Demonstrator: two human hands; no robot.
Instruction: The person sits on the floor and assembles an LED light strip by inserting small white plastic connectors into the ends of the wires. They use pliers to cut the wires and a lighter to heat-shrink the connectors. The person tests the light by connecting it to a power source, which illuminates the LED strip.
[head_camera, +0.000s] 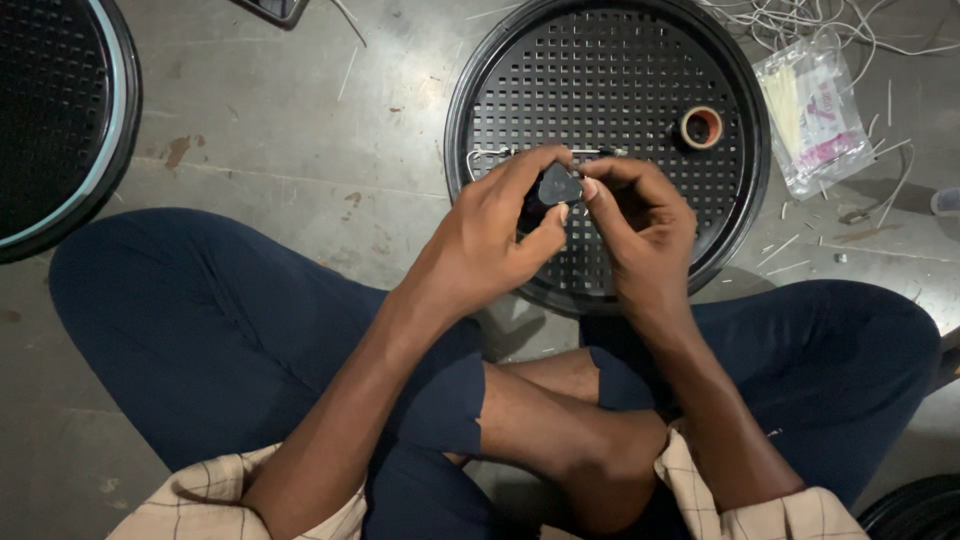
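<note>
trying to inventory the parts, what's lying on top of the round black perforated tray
On the tray lie a small roll of tape and a thin wire piece. The left hand and right hand hold a small dark part over it, hiding whatever lies beneath them.

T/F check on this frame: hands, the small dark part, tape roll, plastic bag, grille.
1. Both hands hold the small dark part. True: left hand and right hand pinch it together.
2. The tape roll lies on the concrete floor. False: it rests on the round black grille.
3. The plastic bag lies right of the grille. True.
4. The person is standing. False: seated cross-legged.
</note>
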